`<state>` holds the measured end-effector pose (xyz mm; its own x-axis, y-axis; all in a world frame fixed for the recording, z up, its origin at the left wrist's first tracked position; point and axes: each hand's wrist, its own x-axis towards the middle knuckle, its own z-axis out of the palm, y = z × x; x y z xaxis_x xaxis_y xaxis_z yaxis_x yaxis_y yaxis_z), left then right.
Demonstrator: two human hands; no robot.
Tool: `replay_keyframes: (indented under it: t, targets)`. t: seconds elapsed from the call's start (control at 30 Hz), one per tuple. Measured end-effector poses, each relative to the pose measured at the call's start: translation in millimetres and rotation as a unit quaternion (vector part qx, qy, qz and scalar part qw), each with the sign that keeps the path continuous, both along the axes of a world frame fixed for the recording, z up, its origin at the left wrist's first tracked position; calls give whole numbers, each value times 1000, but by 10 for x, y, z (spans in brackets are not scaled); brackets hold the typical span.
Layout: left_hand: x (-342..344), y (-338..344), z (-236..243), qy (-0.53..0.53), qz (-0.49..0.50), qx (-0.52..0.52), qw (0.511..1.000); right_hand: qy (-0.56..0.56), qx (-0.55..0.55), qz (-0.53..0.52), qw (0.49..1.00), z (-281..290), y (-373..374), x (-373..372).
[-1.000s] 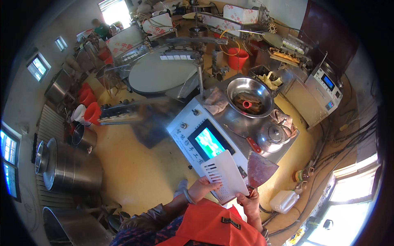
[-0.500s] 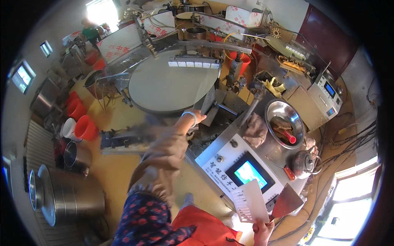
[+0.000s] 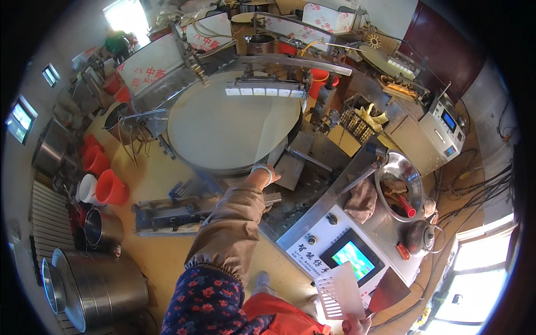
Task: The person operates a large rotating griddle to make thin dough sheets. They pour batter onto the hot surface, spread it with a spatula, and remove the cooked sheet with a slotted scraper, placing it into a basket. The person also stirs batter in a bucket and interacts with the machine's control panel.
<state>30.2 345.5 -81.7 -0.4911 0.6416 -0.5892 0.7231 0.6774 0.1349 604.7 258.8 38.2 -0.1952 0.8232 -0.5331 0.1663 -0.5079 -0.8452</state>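
My left hand (image 3: pixel 264 175), with a pale band at the wrist, reaches to the near right rim of a large round griddle (image 3: pixel 223 123). Its fingers are curled beside a grey metal plate (image 3: pixel 291 168); what they grip, if anything, is too small to make out. A pale, thin layer (image 3: pixel 273 125) on the griddle has a straight edge running down toward this hand. At the lower right my right hand (image 3: pixel 356 325) is closed around a white slotted spatula (image 3: pixel 341 290) and a reddish-brown scraper (image 3: pixel 387 291), their blades fanned apart.
A control panel with a lit screen (image 3: pixel 354 260) stands near my right hand. Behind it are a steel bowl (image 3: pixel 416 181) holding a red-handled tool, a cloth (image 3: pixel 360 201) and a kettle (image 3: pixel 419 237). Red buckets (image 3: pixel 111 188) and a large steel drum (image 3: pixel 106 296) line the left.
The view has shifted, so the griddle sits further left and the panel lower. My left hand stays by the griddle's near rim; my right hand still holds both tools, slightly lower in view.
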Motion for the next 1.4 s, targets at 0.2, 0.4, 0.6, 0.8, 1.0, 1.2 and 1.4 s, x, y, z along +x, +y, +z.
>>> replay_keyframes:
  t: [0.2, 0.4, 0.6, 0.8, 1.0, 1.2, 1.4]
  targets:
    - [-147, 6, -132, 123, -31, -35, 991, 7, 0, 8, 1000, -48, -17, -78]
    - [-28, -370, 259, 167, 26, 162, 972, 38, 8, 7, 999, -71, -62, -17]
    - [820, -1469, 1100, 96, 15, 469, 878, 101, 29, -1, 994, -20, -95, -126]
    - [1771, -2249, 676, -413, 58, 340, 843, 155, 24, 46, 987, 31, -110, -399]
    - [2844, -2267, 343, -732, 108, 324, 589, 212, -35, 99, 972, 102, -135, -815]
    - [3140, -2294, 532, -749, 313, 408, 419, 203, -44, 187, 960, 34, -255, -1028]
    - [2899, -2570, 457, -720, 336, 461, 396, 132, 15, 238, 962, -63, -183, -906]
